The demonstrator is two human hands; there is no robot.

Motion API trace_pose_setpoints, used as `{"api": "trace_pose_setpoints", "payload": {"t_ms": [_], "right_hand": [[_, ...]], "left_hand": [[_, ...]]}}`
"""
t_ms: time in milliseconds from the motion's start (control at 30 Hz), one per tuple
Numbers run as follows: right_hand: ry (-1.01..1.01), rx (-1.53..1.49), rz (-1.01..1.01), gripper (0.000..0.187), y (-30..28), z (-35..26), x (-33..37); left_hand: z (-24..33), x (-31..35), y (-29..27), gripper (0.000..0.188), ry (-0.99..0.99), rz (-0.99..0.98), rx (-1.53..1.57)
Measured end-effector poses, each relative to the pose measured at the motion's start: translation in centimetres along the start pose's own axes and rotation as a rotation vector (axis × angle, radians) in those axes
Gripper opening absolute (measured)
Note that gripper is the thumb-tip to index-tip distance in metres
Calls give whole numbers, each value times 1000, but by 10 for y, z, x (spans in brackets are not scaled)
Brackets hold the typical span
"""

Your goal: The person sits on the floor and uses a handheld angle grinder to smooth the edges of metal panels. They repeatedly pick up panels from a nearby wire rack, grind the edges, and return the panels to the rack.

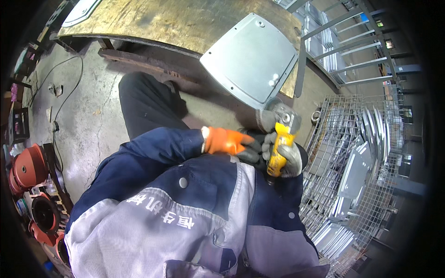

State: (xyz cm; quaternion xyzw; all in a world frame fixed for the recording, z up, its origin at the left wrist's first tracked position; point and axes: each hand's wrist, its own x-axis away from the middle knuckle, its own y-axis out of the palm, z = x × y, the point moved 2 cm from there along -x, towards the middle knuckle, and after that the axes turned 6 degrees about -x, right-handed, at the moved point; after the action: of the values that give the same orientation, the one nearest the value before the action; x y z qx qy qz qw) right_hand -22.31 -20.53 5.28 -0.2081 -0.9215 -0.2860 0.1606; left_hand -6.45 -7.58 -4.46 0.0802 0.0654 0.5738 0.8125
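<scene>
My right hand [292, 160], in a pale grey glove, is closed round the yellow body of an angle grinder [279, 150]. The tool stands nearly upright in front of my body, its grey head and disc end uppermost, close to the near corner of a grey metal panel [252, 58]. My left hand [225, 141] wears an orange glove with dark fingers. It lies across my lap, fingers stretched toward the grinder, and nothing shows in its grasp. The panel has rounded corners and small holes, and overhangs the near edge of a wooden-topped table [171, 21].
At the right, a wire mesh basket [320, 171] holds several flat grey panels [354, 173]. Metal rack bars [354, 48] rise behind it. Red round castings [30, 169] sit at the left. A black cable [69, 99] runs over the concrete floor. Another panel [81, 10] lies at the table's far left.
</scene>
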Motion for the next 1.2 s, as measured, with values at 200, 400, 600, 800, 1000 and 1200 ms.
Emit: {"api": "trace_pose_setpoints", "payload": {"t_ms": [200,400,600,800,1000,1200], "right_hand": [[71,171,96,31,51,-8,-60],[78,433,78,36,91,-21,-94],[92,570,159,41,97,-18,-134],[141,563,102,39,103,-22,-164],[186,663,116,36,104,-24,-174],[229,634,132,34,88,-19,-159]], "left_hand": [[52,20,-6,48,63,84,623],[53,34,-26,49,289,298,620],[41,25,-46,52,302,196,1100],[40,22,-61,56,395,371,1173],[34,10,-60,56,391,453,1294],[20,1,-43,64,298,425,1302]]}}
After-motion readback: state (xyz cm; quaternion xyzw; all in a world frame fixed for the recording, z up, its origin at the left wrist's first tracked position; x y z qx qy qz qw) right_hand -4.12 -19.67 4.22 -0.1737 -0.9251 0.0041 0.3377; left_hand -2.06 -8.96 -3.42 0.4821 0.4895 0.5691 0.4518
